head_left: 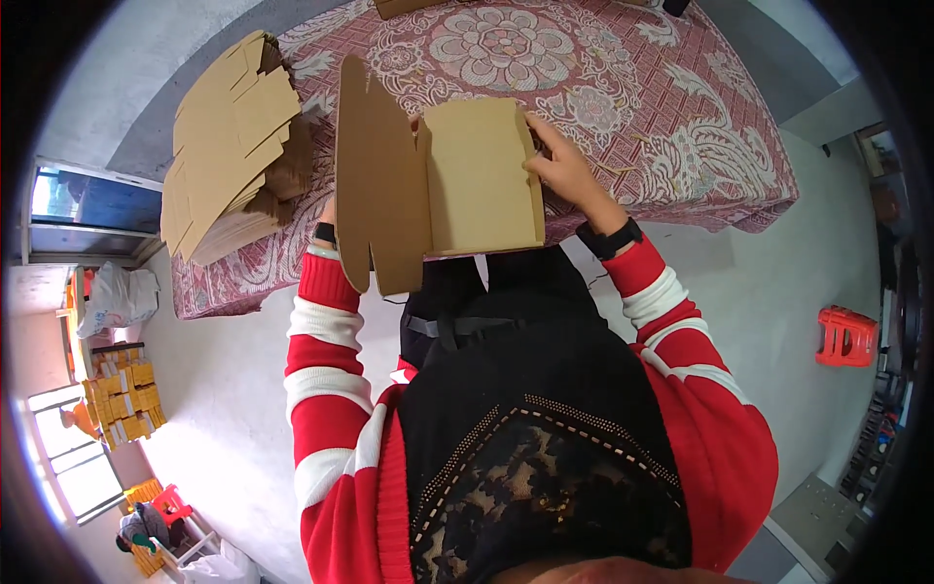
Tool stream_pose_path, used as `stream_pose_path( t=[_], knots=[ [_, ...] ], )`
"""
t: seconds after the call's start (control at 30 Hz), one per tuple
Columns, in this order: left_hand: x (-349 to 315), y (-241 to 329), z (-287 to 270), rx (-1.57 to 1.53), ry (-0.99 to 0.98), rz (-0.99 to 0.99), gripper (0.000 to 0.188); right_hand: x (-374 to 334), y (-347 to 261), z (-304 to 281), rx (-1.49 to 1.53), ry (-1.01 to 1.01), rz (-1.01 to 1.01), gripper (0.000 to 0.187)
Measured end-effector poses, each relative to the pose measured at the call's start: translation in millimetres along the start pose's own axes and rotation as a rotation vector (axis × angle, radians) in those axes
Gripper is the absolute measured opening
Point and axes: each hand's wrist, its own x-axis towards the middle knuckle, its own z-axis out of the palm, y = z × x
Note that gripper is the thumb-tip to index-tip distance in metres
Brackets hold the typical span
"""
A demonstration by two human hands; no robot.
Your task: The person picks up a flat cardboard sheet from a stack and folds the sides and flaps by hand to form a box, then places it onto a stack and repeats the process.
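Observation:
An open brown cardboard box (482, 180) is between my hands at the near edge of the cloth-covered table. Its inside shows bare cardboard, and its lid (379, 175) stands up on the left with side flaps sticking out. My right hand (569, 177) grips the right wall, thumb over the rim and fingers along the outside. Most of my left hand (328, 210) is hidden behind the lid; a bit of finger shows at the box's far left corner, holding that side. Both wrists wear black bands.
A tall stack of flat, die-cut cardboard blanks (233, 146) lies on the table's left end. The patterned red and white tablecloth (671, 127) covers the table. A red plastic stool (846, 336) stands at right. Yellow packages (125, 394) are piled at far left, near another person (146, 526).

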Motion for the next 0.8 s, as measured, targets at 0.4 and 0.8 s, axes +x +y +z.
stream_pose_path(
  t=[0.4, 0.8],
  knots=[
    [40.6, -11.0, 3.6, 1.105, -0.006, 0.05, 0.042, -13.2, -19.0, 20.5, 0.101, -0.051, 0.193, 0.031],
    [35.3, -28.6, 41.4, 1.083, 0.155, 0.265, 0.067, 0.1, -17.5, 26.2, -0.573, 0.075, 0.04, 0.048]
  ],
)
